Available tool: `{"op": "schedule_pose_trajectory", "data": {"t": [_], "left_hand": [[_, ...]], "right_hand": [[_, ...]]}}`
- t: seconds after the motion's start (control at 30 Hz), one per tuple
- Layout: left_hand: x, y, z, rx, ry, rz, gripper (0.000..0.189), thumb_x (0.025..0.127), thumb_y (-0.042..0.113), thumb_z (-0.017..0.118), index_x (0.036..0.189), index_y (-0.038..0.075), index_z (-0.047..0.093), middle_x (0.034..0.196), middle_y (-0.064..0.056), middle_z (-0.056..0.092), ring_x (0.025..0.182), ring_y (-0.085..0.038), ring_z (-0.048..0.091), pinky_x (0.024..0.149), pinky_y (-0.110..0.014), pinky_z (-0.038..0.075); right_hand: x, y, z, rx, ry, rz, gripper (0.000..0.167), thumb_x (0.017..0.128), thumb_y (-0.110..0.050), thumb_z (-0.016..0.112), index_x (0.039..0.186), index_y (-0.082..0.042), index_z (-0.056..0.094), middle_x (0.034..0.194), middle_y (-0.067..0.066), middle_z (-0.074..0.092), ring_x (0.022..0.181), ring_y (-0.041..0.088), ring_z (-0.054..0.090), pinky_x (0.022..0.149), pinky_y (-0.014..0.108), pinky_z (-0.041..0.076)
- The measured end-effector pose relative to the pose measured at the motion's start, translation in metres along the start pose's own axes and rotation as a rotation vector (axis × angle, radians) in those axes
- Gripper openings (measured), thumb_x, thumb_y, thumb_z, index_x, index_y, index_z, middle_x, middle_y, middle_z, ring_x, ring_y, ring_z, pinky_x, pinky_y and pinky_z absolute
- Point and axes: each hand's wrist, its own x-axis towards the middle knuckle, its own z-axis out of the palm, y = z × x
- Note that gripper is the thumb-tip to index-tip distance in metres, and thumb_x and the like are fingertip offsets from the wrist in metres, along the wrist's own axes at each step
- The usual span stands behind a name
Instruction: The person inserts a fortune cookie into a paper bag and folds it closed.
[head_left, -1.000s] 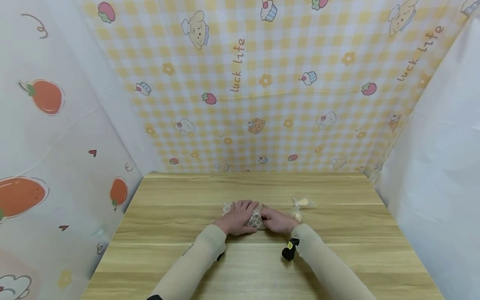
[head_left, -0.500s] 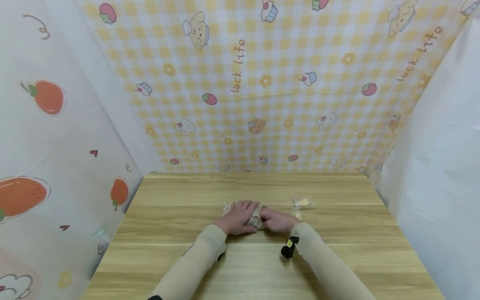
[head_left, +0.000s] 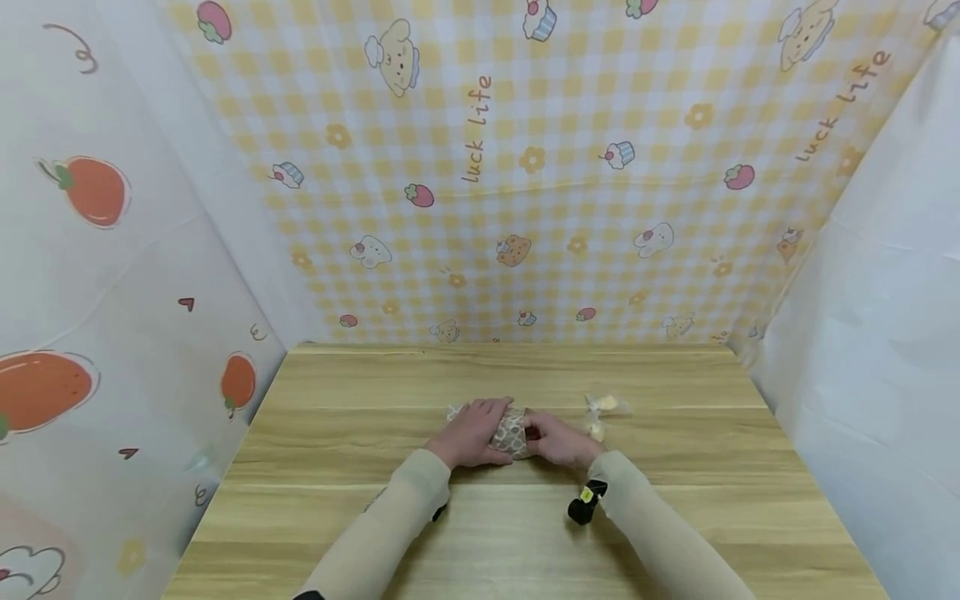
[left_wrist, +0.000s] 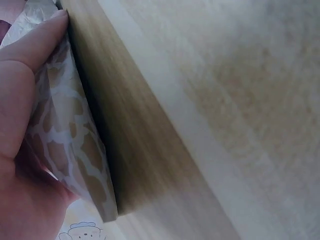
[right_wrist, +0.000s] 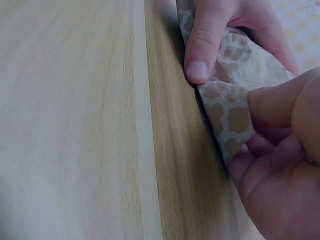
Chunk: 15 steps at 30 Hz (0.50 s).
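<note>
left hand (head_left: pixel 468 435) has shifted slightly leftward on the patterned packet (head_left: pixel 511 433), clasping it. right hand (head_left: pixel 558 439) pinches its end; keep the left steady, work the edge evenly.

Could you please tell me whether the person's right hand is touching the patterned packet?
Touching. The right wrist view shows the right hand with its fingers against the end of the patterned packet, no gap between.

the right hand (head_left: pixel 561 440) now sits slightly farther right, with a dark gap below its fingers; the left hand's (head_left: pixel 471 433) fingers lie closer together.
</note>
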Motion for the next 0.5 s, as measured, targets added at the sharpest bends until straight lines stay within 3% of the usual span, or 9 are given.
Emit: {"op": "schedule_pose_trajectory", "data": {"t": [0.33,0.43,0.5], "left_hand": [[0.0,0.001,-0.003,-0.003,-0.008,-0.012,0.102,0.089,0.055,0.081,0.164,0.011,0.028,0.161,-0.013,0.046,0.144,-0.034,0.047,0.118,-0.057,0.039],[0.0,0.001,-0.003,0.013,-0.008,-0.014,0.102,0.088,0.056,0.08,0.164,0.01,0.028,0.16,-0.013,0.047,0.144,-0.033,0.047,0.118,-0.057,0.04],[0.0,0.001,-0.003,0.021,-0.005,-0.017,0.102,0.089,0.057,0.08,0.164,0.01,0.029,0.16,-0.013,0.047,0.144,-0.033,0.047,0.118,-0.057,0.04]], "right_hand": [[-0.026,-0.012,-0.014,0.073,0.046,0.037,0.029,0.104,-0.008,0.064,0.132,-0.001,0.068,0.118,0.011,0.073,0.108,0.024,0.07,0.09,0.031,0.059],[-0.036,-0.015,-0.024,0.028,0.093,0.024,0.028,0.105,-0.013,0.063,0.13,-0.002,0.07,0.119,0.012,0.074,0.106,0.024,0.07,0.088,0.03,0.058],[-0.043,-0.017,-0.032,-0.057,0.143,-0.003,0.026,0.105,-0.014,0.065,0.127,-0.003,0.072,0.118,0.011,0.075,0.102,0.022,0.07,0.085,0.029,0.057]]}}
